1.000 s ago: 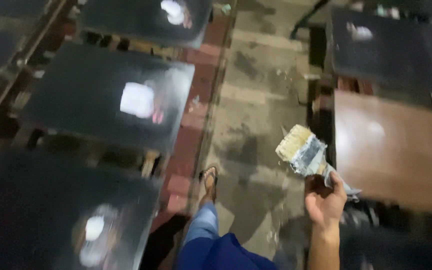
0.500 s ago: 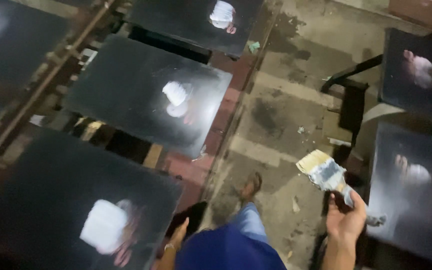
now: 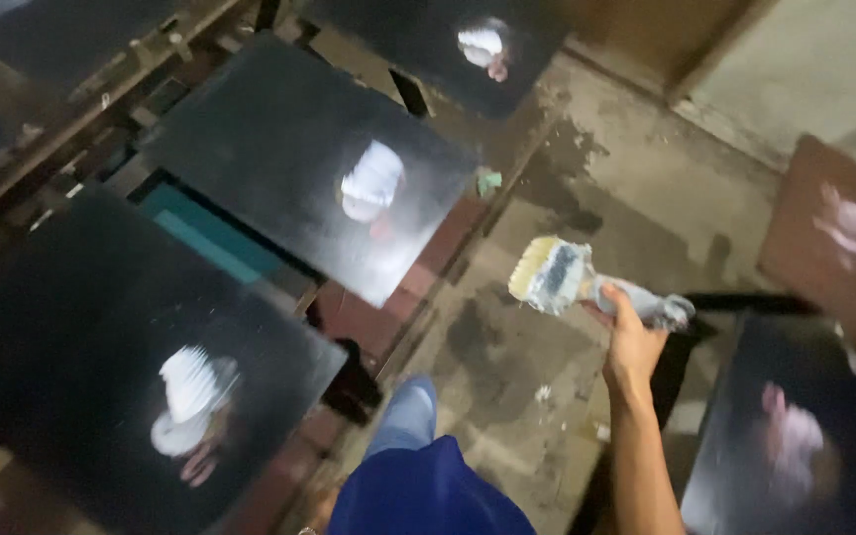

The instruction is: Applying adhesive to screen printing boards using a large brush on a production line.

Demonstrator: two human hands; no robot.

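We see the right hand (image 3: 632, 347) closed around the grey, paint-crusted handle of a wide flat paintbrush (image 3: 587, 284), gripping it at about the middle. The brush lies nearly level in the air, its pale yellowish bristles pointing left and its handle end sticking out to the right past the fingers. The forearm rises from the bottom edge of the view up to that hand. The left hand does not show, so we cannot tell its state.

Below the brush lies a stained grey concrete floor (image 3: 547, 376), with dark patches and a few small pale scraps. At the bottom middle we see the person's blue shirt (image 3: 428, 495) and 1 leg in light blue trousers (image 3: 406, 416) stepping forward over the floor.

To the left of the brush, well apart from it, stand glossy black rectangular boards. The nearest large black board (image 3: 279, 159) sits tilted, with a bright white reflection near its centre. A second black board (image 3: 101, 367) fills the lower left, also with a white glare spot. A third (image 3: 428, 30) lies at the top, partly cut by the edge. Between the first 2 we make out a teal strip (image 3: 200, 233) and a rough wooden frame (image 3: 101, 89) beneath them.

To the right, another glossy black board (image 3: 795, 436) sits just beside the forearm, and a reddish-brown board (image 3: 834, 228) stands above it near the right edge.
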